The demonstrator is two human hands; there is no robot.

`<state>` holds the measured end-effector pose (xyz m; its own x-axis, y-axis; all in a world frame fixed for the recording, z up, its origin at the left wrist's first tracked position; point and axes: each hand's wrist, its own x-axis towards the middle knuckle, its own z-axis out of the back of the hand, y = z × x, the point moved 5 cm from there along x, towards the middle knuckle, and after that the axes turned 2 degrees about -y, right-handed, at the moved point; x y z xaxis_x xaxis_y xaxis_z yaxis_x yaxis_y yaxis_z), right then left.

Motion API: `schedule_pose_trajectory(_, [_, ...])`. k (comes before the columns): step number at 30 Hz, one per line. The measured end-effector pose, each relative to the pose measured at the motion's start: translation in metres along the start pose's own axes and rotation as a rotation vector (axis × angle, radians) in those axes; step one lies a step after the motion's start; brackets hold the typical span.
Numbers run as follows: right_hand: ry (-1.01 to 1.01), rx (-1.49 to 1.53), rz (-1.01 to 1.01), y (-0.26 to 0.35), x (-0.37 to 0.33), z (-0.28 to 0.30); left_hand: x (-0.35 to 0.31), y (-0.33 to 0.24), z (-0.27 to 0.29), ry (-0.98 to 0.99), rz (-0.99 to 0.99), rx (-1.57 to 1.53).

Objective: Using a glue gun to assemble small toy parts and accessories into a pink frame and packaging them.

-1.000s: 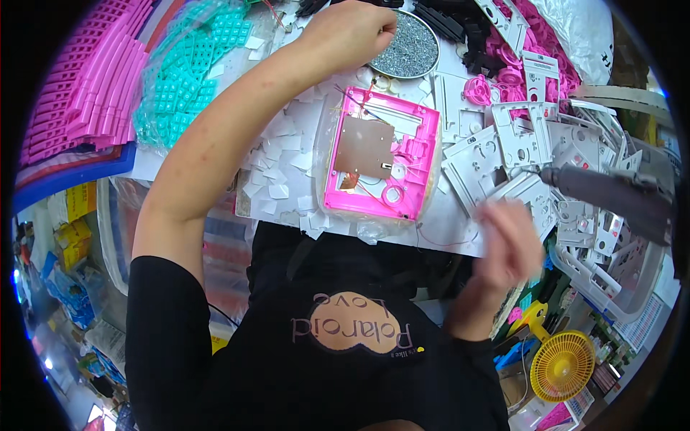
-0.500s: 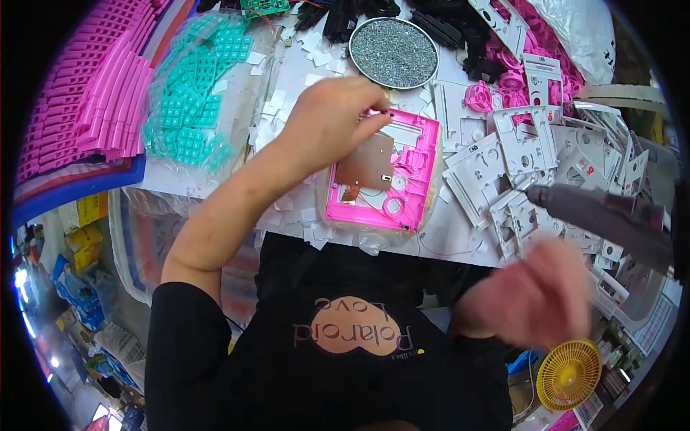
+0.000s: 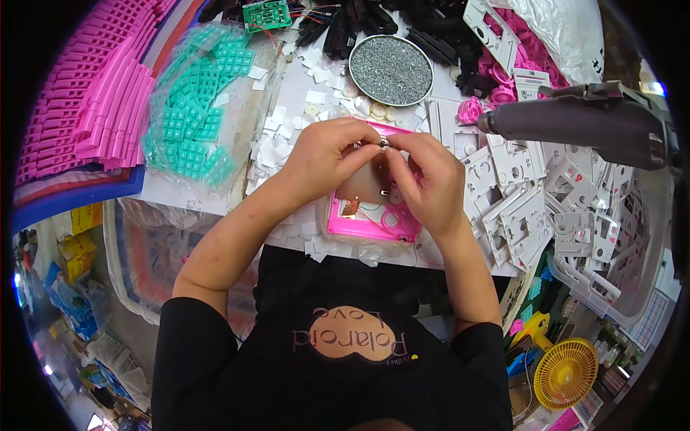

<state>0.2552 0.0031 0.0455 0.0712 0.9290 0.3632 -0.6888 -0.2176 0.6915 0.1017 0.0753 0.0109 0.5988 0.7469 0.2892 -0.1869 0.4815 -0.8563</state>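
Observation:
My left hand (image 3: 332, 154) and my right hand (image 3: 431, 176) meet over a pink plastic casing (image 3: 343, 224). Thumb and forefinger of each are pinched together at a small dark part (image 3: 384, 144), too small to name. Below the fingers a brown flat board (image 3: 363, 183) lies inside the casing, with a copper-coloured piece (image 3: 350, 208) at its lower corner. A pink ring (image 3: 392, 218) and thin wires show in the casing's near end. My hands hide much of its far end and right side.
A round dish of small metal screws (image 3: 392, 70) stands beyond the casing. From the right a dark powered screwdriver (image 3: 568, 122) reaches over white plastic panels (image 3: 514, 223). Teal keypads (image 3: 190, 115) in clear plastic and stacked pink parts (image 3: 115, 108) are at left.
My right hand has come from the lower right to join the left at the casing. The screwdriver has swung up and away, and my left fingers now work lower over the casing.

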Motion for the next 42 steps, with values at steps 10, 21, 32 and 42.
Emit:
schedule_pose_trajectory(10, [0.004, 0.093, -0.154, -0.017, 0.043, -0.003, -0.006, -0.004, 0.002, 0.006, -0.264, 0.178])
schedule_pose_trajectory(21, [0.049, -1.035, -0.347, -0.146, 0.165, -0.007, -0.014, -0.001, 0.003, -0.140, -0.235, 0.140])
schedule_pose_trajectory(32, [-0.367, -0.281, 0.203, -0.041, 0.095, 0.016, -0.018, 0.011, 0.012, -0.162, -0.002, -0.038])
schedule_pose_trajectory(42, [0.254, -0.024, 0.166, 0.011, -0.018, 0.007, 0.002, -0.002, 0.013, 0.138, -0.065, -0.025])
